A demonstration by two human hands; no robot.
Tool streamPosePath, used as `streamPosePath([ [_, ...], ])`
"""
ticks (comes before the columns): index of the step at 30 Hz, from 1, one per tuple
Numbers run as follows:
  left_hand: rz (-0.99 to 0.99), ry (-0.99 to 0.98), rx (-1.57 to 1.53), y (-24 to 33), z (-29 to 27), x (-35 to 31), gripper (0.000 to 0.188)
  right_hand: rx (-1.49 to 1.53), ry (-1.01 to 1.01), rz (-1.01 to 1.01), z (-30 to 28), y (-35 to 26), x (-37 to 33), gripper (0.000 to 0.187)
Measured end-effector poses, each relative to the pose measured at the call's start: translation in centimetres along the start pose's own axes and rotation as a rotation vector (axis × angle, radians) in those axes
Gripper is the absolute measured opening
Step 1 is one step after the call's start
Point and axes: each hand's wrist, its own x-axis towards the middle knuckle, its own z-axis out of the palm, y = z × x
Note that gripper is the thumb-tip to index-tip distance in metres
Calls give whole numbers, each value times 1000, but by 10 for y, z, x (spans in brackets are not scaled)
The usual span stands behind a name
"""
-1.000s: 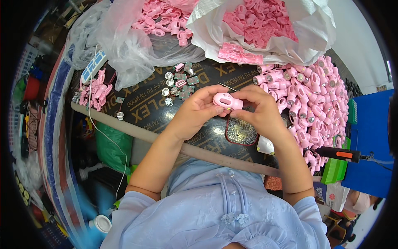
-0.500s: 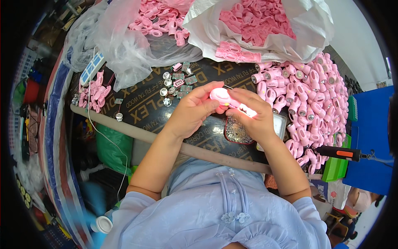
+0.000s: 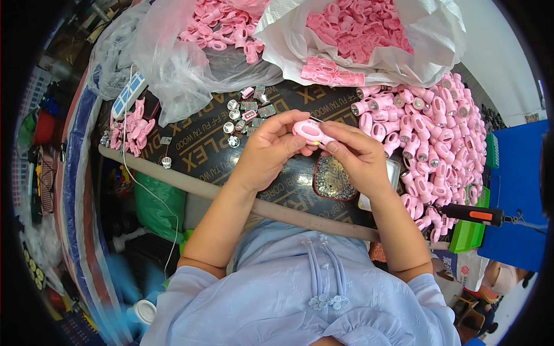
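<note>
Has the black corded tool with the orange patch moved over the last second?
No; the black corded tool shows no visible shift against the bright green tray.

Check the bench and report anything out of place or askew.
One small reflector and a board lie toward the left, away from the other reflectors, so they look stray. Nothing else clearly stands out; the pink casing between the left hand and right hand shows no obvious damage.
</note>
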Motion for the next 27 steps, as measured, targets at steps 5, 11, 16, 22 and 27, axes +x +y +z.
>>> streamPosePath([
  [5,68,-54,27,-4,-1,-1,40,153,50,109,5,-4,-4,29],
  [11,14,38,-100,1,4,-1,41,-208,25,-91,3,-14,-1,40],
  [16,-7,-9,-126,-1,8,0,40,-241,63,-133,6,-7,-2,46],
  [22,9,-13,-105,-5,3,-1,39,-452,96,-250,11,-11,3,44],
  [27,-51,-11,-129,-2,6,0,42,-388,125,-187,10,-9,2,44],
])
